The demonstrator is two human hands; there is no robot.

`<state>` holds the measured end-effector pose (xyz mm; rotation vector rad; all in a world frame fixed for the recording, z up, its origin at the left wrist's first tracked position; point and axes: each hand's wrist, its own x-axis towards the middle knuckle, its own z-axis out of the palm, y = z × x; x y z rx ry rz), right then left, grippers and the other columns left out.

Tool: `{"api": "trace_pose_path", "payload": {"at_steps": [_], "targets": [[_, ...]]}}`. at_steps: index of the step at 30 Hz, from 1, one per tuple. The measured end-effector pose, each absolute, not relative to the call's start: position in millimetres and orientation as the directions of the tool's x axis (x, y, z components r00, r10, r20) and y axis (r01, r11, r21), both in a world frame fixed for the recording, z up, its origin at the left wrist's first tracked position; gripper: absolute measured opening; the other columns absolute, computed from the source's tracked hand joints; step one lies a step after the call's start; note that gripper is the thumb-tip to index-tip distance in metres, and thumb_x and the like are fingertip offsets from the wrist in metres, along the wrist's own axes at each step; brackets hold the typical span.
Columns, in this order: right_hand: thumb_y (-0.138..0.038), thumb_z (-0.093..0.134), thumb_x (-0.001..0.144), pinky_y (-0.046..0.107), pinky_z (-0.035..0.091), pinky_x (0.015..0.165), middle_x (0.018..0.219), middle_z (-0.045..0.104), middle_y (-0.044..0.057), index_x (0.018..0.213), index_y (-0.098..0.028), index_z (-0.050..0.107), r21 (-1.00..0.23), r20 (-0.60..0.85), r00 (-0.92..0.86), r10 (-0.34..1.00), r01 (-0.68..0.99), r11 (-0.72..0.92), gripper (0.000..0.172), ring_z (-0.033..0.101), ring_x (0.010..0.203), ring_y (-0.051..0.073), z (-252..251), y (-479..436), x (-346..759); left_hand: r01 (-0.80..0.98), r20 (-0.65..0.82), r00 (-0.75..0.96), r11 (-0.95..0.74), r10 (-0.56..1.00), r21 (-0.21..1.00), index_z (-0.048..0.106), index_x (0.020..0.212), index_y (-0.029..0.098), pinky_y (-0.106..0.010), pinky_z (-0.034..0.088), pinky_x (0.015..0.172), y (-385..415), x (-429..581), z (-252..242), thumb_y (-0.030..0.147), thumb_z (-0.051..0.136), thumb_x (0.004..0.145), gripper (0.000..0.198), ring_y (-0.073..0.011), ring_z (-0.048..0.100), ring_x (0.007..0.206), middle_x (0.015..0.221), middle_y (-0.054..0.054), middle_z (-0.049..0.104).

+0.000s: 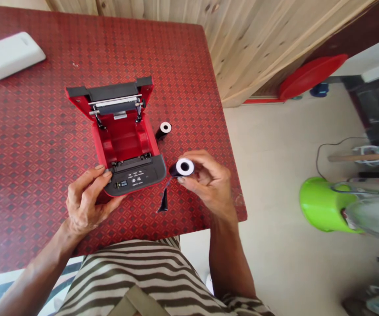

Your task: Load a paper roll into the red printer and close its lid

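Observation:
A small red and black printer (123,140) sits on the red patterned table (28,153) with its lid swung open toward the back. My left hand (86,199) rests against the printer's front left corner, fingers curled on its black panel. My right hand (209,180) holds a small black roll with a white end (183,167) just right of the printer. A loose dark strip (163,199) hangs down from that roll. A second black roll with a white end (163,130) lies on the table beside the printer's right wall.
A white box-shaped device (8,55) lies at the table's far left corner. To the right, on the pale floor, stand a green bucket-like object (324,204) and a red lid (311,74) leaning on the wooden wall. My striped clothing (143,281) fills the bottom.

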<state>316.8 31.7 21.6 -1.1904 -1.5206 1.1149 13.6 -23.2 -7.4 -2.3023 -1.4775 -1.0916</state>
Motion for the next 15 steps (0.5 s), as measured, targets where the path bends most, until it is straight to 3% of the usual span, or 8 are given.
{"api": "trace_pose_path", "payload": {"at_steps": [6, 9, 12, 13, 15], "targets": [[-0.023, 0.082, 0.09, 0.029, 0.053, 0.067, 0.101, 0.077, 0.001, 0.114, -0.027, 0.078, -0.945, 0.019, -0.214, 0.977, 0.316, 0.088, 0.024, 0.062, 0.072, 0.013, -18.5, 17.6, 306.8, 0.847, 0.688, 0.207, -0.48, 0.695, 0.23, 0.051, 0.157, 0.03, -0.043, 0.071, 0.096, -23.4, 13.2, -11.5, 0.035, 0.094, 0.082, 0.087, -0.0242, 0.073, 0.115, 0.134, -0.009, 0.071], [-0.025, 0.082, 0.091, 0.031, 0.057, 0.072, 0.106, 0.078, 0.002, 0.122, -0.027, 0.078, -0.919, -0.024, -0.296, 0.955, 0.382, 0.095, 0.031, 0.065, 0.077, 0.014, -8.9, 21.8, 317.5, 0.859, 0.668, 0.196, -0.454, 0.718, 0.236, 0.058, 0.149, 0.031, -0.045, 0.071, 0.096, -24.5, 11.7, -12.6, 0.038, 0.089, 0.088, 0.069, -0.0233, 0.074, 0.115, 0.135, -0.006, 0.071], [-0.036, 0.093, 0.083, 0.029, 0.055, 0.064, 0.099, 0.075, 0.0, 0.134, -0.027, 0.075, -0.916, -0.123, -0.388, 0.914, 0.398, 0.046, 0.055, 0.063, 0.069, 0.012, 7.5, 36.5, 338.0, 0.858, 0.656, 0.193, -0.45, 0.73, 0.248, 0.065, 0.137, 0.028, -0.043, 0.071, 0.099, -25.4, 10.4, -12.3, 0.039, 0.087, 0.09, 0.053, -0.0229, 0.074, 0.118, 0.137, -0.004, 0.07], [-0.04, 0.095, 0.081, 0.028, 0.054, 0.061, 0.094, 0.074, -0.001, 0.134, -0.027, 0.075, -0.916, -0.135, -0.382, 0.914, 0.399, 0.032, 0.058, 0.062, 0.066, 0.012, 11.3, 44.5, 343.7, 0.849, 0.664, 0.199, -0.465, 0.721, 0.25, 0.064, 0.138, 0.026, -0.041, 0.07, 0.099, -25.4, 10.3, -12.2, 0.038, 0.089, 0.088, 0.058, -0.023, 0.074, 0.117, 0.137, -0.005, 0.07], [-0.046, 0.091, 0.085, 0.029, 0.054, 0.064, 0.091, 0.075, -0.001, 0.127, -0.026, 0.079, -0.919, -0.086, -0.304, 0.949, 0.392, 0.042, 0.047, 0.065, 0.069, 0.013, 12.8, 65.1, 348.6, 0.832, 0.671, 0.201, -0.485, 0.713, 0.267, 0.06, 0.146, 0.026, -0.039, 0.069, 0.099, -24.8, 10.6, -12.2, 0.034, 0.094, 0.083, 0.072, -0.0237, 0.073, 0.117, 0.137, -0.007, 0.07]]}}
